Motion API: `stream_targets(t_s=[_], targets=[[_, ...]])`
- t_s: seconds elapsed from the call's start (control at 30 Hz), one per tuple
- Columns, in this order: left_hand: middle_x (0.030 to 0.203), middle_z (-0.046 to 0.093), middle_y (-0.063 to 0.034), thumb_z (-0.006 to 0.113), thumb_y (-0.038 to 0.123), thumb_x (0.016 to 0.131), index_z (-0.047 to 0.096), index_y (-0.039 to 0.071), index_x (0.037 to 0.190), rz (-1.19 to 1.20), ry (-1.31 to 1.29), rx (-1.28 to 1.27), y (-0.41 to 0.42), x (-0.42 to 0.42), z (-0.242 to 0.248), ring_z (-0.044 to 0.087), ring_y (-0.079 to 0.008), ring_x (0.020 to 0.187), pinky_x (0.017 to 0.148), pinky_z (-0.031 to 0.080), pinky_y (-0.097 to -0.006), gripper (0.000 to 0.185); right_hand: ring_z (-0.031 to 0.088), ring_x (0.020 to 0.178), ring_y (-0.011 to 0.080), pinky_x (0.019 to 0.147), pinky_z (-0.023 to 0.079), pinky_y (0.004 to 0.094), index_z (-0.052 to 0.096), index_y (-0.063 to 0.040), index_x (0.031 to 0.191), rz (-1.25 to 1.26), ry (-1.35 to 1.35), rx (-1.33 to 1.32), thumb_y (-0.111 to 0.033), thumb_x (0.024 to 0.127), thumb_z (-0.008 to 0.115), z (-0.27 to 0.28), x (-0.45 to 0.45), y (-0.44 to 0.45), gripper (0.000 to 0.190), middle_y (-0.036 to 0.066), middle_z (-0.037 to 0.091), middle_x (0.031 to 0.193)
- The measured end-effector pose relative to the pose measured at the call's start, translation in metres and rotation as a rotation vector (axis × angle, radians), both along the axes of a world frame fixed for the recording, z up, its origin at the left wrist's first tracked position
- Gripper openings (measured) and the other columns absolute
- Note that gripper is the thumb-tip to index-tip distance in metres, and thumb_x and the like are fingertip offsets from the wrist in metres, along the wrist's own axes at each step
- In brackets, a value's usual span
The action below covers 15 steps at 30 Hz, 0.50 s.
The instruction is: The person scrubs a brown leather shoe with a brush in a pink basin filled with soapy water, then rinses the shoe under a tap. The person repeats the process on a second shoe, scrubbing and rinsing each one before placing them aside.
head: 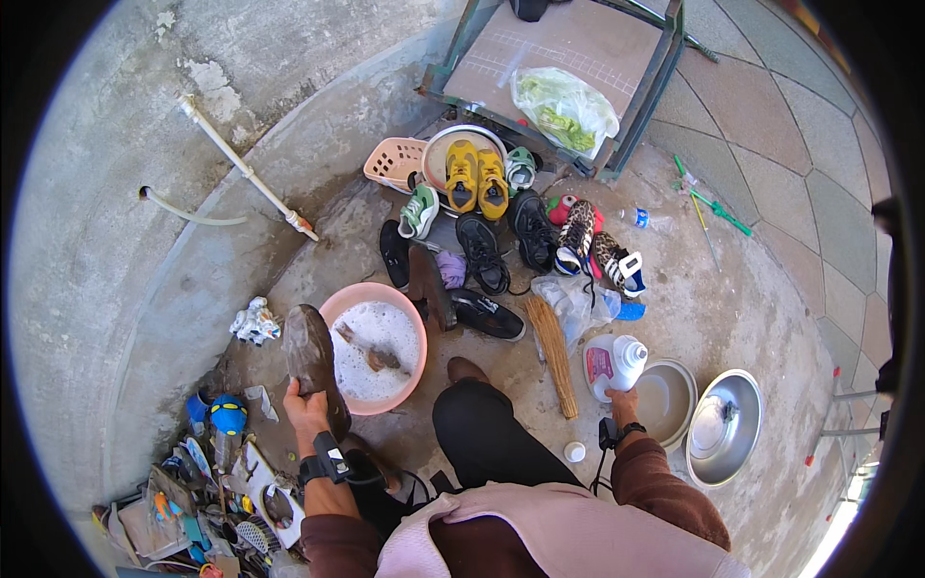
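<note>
My left hand grips a wet-looking dark brown leather shoe by one end, beside the left rim of a pink plastic basin. White suds fill the basin, and something brown and partly sunk shows through them. On the right, my right hand is around the lower part of a white plastic detergent bottle with a pink and purple label. My fingers are partly hidden behind the bottle. A small white cap lies on the concrete below it.
A straw brush lies between basin and bottle. Two metal bowls stand at right. Several shoes, including a yellow pair, crowd the ground ahead. Clutter fills the lower left. A pipe runs along the wall.
</note>
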State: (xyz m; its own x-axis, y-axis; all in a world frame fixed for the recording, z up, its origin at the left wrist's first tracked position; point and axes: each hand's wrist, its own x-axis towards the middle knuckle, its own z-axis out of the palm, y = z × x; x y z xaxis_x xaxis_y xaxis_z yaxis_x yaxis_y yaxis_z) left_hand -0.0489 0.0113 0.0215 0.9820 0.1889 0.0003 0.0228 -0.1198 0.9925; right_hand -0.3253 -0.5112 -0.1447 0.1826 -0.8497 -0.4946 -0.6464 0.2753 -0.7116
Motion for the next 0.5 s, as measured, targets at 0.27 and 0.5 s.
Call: stream_targets(t_s=[0.27,0.5], targets=[[0.119,0.053,-0.0145,0.045,0.021,0.088,0.054,-0.001,0.111,0.428,0.337,-1.121,0.007,0.03,-0.015,0.047,-0.0322,0.111,0.1,0.032,-0.044,0.034,0.059,0.09,0.0337,0.081,0.044,0.0397,0.052,0.003,0.104,0.115,0.102,-0.219,-0.01,0.062,0.063,0.002,0.042,-0.017,0.045,0.02,0.061,0.095],[0.129,0.044,-0.0172,0.037,0.02,0.091,0.042,-0.003,0.123,0.431,0.287,-1.286,-0.004,0.036,-0.018,0.042,-0.0342,0.118,0.102,0.029,-0.0505,0.039,0.06,0.081,0.033,0.074,0.046,0.039,0.054,0.002,0.096,0.694,0.077,-0.457,-0.008,0.06,0.06,0.062,0.093,-0.016,0.038,0.02,0.061,0.086]])
